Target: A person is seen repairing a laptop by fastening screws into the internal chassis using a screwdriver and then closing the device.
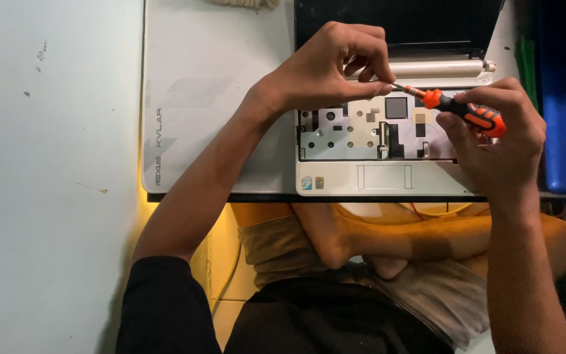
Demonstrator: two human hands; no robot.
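Two hands are at work here, both yours, over one small white laptop (pixel 388 177) whose keyboard is off, leaving the metal plate of its keyboard bay (pixel 342 134) bare. Your right hand (pixel 492 141) is wrapped shut around the orange-and-black handle of one screwdriver (pixel 456 108), which lies nearly level and points left across the bay. Your left hand (pixel 329 65) pinches at the screwdriver's tip with thumb and forefinger, just above the bay near the hinge (pixel 437 67); whether a screw sits between those fingertips is too small to tell.

To do this well, I judge you should keep the shaft steady with the right hand and let the left fingertips do the fine work at the tip, staying over the bay so that anything dropped lands on the plate and not on the floor. Avoid touching the tip to the dark square pad (pixel 396 107).

Counted: one laptop, one screwdriver, one grey mat (pixel 211 98) under the laptop, one dark screen (pixel 394 23), one touchpad (pixel 384 176), two small stickers (pixel 312 183) on the palm rest.
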